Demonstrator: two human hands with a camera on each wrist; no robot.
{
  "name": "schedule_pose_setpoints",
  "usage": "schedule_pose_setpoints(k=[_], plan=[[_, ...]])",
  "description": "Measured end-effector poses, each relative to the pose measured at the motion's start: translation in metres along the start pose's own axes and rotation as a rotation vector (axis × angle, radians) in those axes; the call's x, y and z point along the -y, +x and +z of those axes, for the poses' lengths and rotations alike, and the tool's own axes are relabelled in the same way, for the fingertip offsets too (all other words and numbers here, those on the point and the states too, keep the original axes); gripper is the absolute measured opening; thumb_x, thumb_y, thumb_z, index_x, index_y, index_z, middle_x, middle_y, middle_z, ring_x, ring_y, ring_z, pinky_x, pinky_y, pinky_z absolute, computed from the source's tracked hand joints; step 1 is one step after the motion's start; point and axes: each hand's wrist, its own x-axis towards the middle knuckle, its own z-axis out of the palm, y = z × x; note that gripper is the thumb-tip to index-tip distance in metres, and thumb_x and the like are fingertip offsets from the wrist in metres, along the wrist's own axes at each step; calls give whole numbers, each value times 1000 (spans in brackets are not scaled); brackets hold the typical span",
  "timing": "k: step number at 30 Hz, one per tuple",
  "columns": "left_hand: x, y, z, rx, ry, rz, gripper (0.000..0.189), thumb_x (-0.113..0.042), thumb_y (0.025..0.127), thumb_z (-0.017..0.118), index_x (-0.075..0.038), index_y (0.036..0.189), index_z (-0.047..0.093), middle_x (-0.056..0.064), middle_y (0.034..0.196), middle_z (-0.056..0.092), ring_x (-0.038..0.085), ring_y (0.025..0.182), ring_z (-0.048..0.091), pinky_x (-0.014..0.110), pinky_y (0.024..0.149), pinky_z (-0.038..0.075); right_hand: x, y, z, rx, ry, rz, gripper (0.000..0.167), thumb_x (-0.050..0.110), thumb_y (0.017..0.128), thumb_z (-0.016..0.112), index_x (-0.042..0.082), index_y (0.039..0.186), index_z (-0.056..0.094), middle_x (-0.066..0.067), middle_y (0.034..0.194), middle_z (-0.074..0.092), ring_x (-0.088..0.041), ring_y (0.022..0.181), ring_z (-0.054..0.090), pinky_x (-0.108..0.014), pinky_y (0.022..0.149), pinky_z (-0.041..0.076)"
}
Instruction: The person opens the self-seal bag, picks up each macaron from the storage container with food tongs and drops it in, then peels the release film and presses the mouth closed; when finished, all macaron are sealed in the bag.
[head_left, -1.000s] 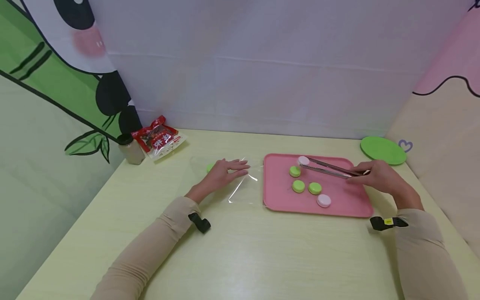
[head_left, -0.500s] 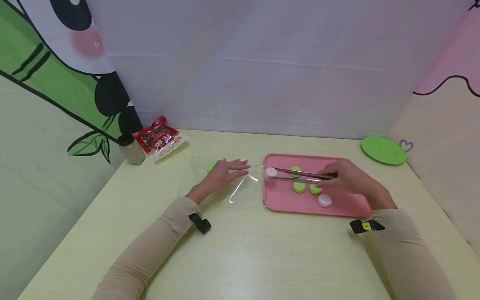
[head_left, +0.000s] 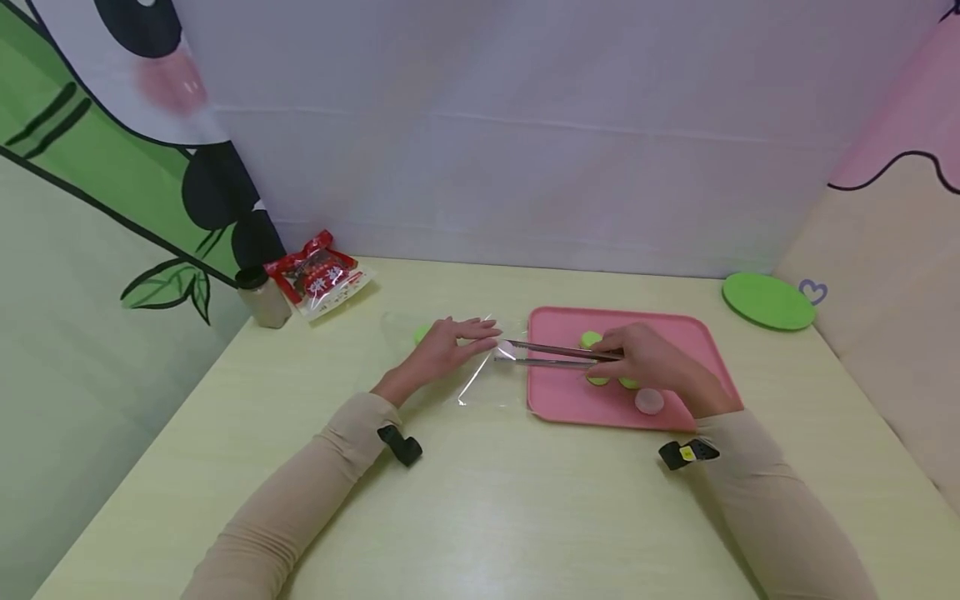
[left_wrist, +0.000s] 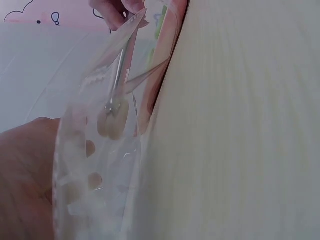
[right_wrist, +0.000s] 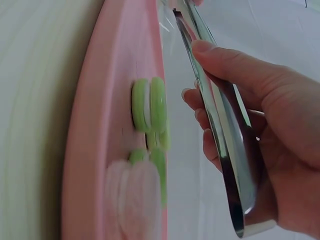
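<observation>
My right hand (head_left: 641, 362) grips metal tongs (right_wrist: 220, 120) above the pink tray (head_left: 558, 404). Between the tongs' tips is a pale pink macaron (head_left: 505, 348), which in the left wrist view shows through the clear plastic bag (left_wrist: 100, 205). My left hand (head_left: 450, 346) lies at this bag with fingers stretched out, and some fingertips show through the film. A green macaron (head_left: 421, 334) sits by the left hand, partly hidden. On the tray are green macarons (right_wrist: 148, 105), partly covered by the right hand in the head view, and another pale pink macaron (head_left: 649, 402).
At the back left, a red and white snack packet (head_left: 318, 277) leans against a dark-lidded jar (head_left: 264, 302). A green round plate (head_left: 768, 301) lies at the back right corner of the table (head_left: 465, 517). A printed cloth (head_left: 525, 167) hangs behind.
My right hand has carried the tongs and pale pink macaron left, from over the tray to the clear bag beside my left hand. The left hand has stayed in place.
</observation>
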Motion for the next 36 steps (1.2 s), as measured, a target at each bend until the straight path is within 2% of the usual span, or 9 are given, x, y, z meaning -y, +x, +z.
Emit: schedule_pose_setpoints(k=[5, 10, 17, 21, 30, 36], plan=[[0, 0, -1, 1, -11, 1, 33, -26, 96, 70, -14, 126, 71, 4, 135, 62, 24, 134, 51, 63, 117, 16, 12, 13, 5, 19, 29, 56, 8, 25, 88, 79, 18, 89, 76, 4, 73, 56, -12, 59, 48, -26, 51, 41], [-1, 0, -1, 5, -16, 13, 32, -22, 96, 70, -12, 126, 71, 6, 135, 62, 26, 134, 51, 64, 117, 15, 25, 27, 13, 36, 68, 80, 17, 26, 89, 78, 15, 102, 78, 2, 80, 61, -15, 62, 52, -29, 51, 46], [-3, 0, -2, 12, -6, -6, 32, -22, 95, 70, -12, 126, 71, 6, 135, 61, 26, 134, 50, 63, 117, 15, 34, 46, 27, 25, -1, 4, 13, 23, 89, 78, 13, 99, 78, 3, 75, 57, -13, 64, 48, -26, 53, 41], [-4, 0, -2, 38, 23, -13, 33, -23, 96, 70, -14, 127, 71, 5, 138, 60, 27, 136, 48, 63, 118, 13, 38, 51, 32, 2, -22, -2, 10, 23, 89, 78, 15, 93, 78, 2, 71, 55, -13, 62, 46, -27, 53, 40], [-5, 0, -1, 61, 93, 62, 34, -24, 97, 68, -9, 127, 70, 7, 134, 64, 31, 134, 50, 67, 116, 14, 42, 59, 40, -22, -20, -13, 8, 20, 89, 78, 12, 88, 77, 3, 69, 55, -12, 63, 46, -26, 55, 39], [-6, 1, 2, 61, 80, 55, 30, -22, 97, 68, -9, 124, 72, 5, 128, 67, 25, 128, 56, 60, 118, 17, 45, 63, 47, -17, -8, -12, 11, 20, 89, 79, 10, 90, 78, 3, 67, 53, -11, 64, 44, -25, 55, 37]])
